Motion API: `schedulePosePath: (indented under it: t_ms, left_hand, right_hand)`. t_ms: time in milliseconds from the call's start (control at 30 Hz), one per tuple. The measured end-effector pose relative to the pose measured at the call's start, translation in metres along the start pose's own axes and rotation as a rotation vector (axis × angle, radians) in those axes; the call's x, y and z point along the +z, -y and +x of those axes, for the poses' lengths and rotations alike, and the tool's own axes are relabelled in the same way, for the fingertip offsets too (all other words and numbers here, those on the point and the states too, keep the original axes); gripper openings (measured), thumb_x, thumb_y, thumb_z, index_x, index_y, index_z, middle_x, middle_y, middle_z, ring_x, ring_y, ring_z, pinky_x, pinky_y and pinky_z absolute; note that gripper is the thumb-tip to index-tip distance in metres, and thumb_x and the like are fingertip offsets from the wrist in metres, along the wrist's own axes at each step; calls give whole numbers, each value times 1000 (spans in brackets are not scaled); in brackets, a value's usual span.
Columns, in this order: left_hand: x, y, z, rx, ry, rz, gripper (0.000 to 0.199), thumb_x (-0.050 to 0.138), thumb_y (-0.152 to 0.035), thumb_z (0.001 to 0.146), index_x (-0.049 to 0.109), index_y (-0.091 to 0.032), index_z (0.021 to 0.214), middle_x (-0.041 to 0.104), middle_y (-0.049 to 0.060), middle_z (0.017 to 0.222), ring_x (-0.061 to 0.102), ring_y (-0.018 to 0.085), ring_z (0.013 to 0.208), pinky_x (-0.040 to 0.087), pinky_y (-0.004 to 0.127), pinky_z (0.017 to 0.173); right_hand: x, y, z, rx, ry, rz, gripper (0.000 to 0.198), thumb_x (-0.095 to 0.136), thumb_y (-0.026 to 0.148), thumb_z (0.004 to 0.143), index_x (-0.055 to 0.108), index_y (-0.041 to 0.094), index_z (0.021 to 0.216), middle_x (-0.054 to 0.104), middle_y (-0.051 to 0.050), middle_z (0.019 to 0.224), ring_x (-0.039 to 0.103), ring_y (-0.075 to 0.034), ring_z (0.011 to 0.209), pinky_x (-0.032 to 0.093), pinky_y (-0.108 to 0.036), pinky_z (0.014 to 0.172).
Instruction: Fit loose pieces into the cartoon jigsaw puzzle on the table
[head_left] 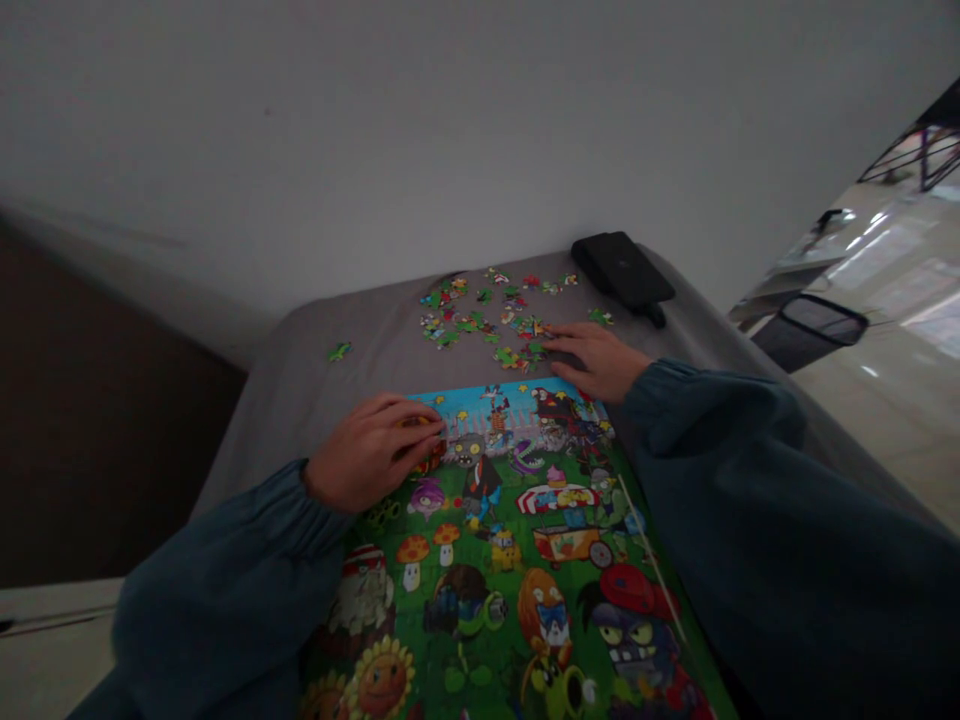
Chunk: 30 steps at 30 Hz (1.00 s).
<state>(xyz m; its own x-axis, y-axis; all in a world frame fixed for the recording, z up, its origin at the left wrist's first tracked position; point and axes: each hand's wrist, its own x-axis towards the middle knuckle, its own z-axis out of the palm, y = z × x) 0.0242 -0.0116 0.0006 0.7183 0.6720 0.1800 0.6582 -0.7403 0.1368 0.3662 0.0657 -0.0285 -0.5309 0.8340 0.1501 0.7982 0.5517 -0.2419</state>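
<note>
A colourful cartoon jigsaw puzzle (480, 560) lies on a grey cloth, with a blue strip along its far edge. My left hand (377, 447) rests over its upper left part, fingers stretched out and lying flat, covering some of the picture. Beyond the puzzle's far right corner, my right hand (598, 358) reaches out with its fingers apart. Its fingertips touch or hover over the near right side of a scatter of loose puzzle pieces (510, 357); which of these I cannot tell. One loose green piece (340, 351) lies apart on the left.
A black case (624, 270) sits at the back right of the cloth-covered surface (300, 385). The pale wall (420, 140) rises right behind it. To the right, a shiny floor (900, 400) lies lower, with a dark-framed object (823, 318) near the surface's edge.
</note>
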Motion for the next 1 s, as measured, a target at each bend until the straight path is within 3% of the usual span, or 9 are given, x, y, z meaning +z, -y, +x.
schedulePosePath:
  t_ms: [200,600,867,1000]
  left_hand:
    - [8,5,-3,13,9,53,36,41,-36,102,71,-23,115,71,4,117,59,23,103,45,41,91]
    - [8,-2,-2,-28,32,122,30,47,-36,98,74,-27,109,68,5,120,56,27,107,44,43,91]
    - [11,3,-4,-37,32,90,37,42,-40,99,74,-25,110,68,6,120,58,27,108,46,43,91]
    - [12,3,-3,-35,5,71,37,43,-40,99,74,-24,111,69,7,118,59,26,106,46,42,90]
  right_hand:
    - [2,0,0,-2,-11,-7,44,51,32,91,63,14,129,54,-17,141,51,-32,129,38,-51,110]
    - [-5,7,0,-4,-47,-23,41,49,28,91,64,15,128,55,-14,139,49,-30,129,37,-47,110]
    - [-7,22,0,-70,-18,29,38,49,29,93,64,22,128,52,-11,142,44,-30,130,38,-51,105]
    - [-3,29,4,-35,-7,8,37,49,32,95,65,25,128,52,-9,142,41,-31,131,37,-53,104]
